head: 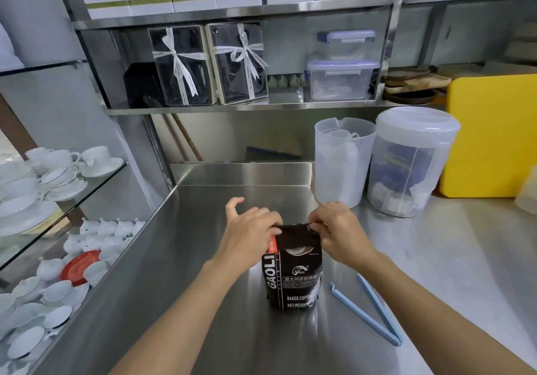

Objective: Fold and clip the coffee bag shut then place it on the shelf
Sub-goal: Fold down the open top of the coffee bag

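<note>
Both hands (252,236) (338,236) pinching coffee bag (293,273) top, upright.

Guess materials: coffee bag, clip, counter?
Coffee bag: glossy black plastic or foil laminate, judging by crinkles and glare. Clip: matte pale-blue plastic, lying open. Counter: brushed stainless steel, with blurred reflections. Both hands pinch the bag's top.

A clear jug (343,165) and a big round tub (412,165) stand side by side at the far right. A yellow board (494,136) leans behind them. White cups (66,162) sit on glass shelves (116,168) at the left.
</note>
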